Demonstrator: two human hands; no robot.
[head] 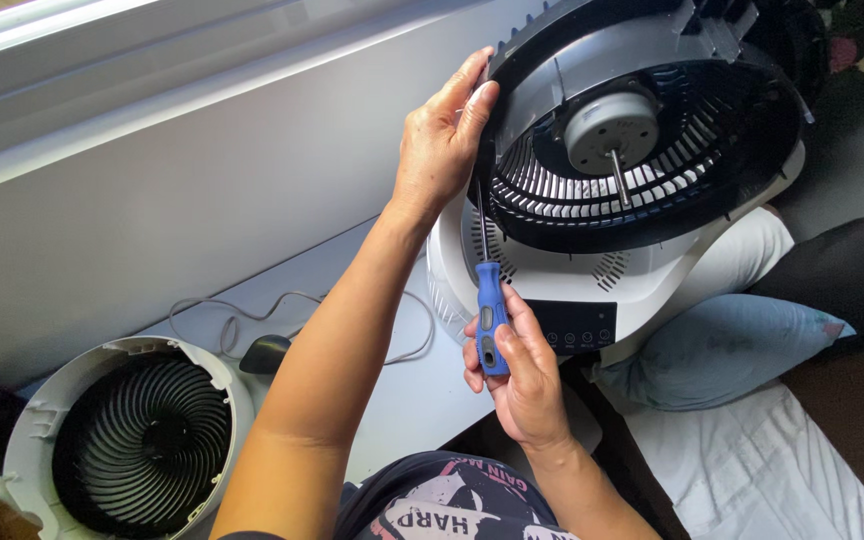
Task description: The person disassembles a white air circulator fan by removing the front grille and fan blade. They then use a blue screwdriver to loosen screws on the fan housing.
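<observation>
While a white wall panel (pixel 152 190) fills the left of the view, a fan body (pixel 642 150) is seen propped upright at top centre, its black round housing open toward the camera, with a grey motor (pixel 607 128) and bare shaft at its middle and a white base with a dark control strip below. A detached white front grille (pixel 132 440) with black spiral vanes lies at lower left, a grey cord (pixel 252 310) trailing beside it. A pale blue cushion (pixel 722 350) and white cloth (pixel 752 470) lie at the right. The left hand (pixel 442 140) is curled over the housing's left rim, fingers pressed together on the edge, steadying it. The right hand (pixel 517 370) is closed around the blue handle of a screwdriver (pixel 490 310), whose thin shaft runs up to the housing's lower left edge; the tip and any screw cannot be made out. By judgement, the work is best done with the driver kept in line with the screw, firm pressure applied, and the rim held still.
</observation>
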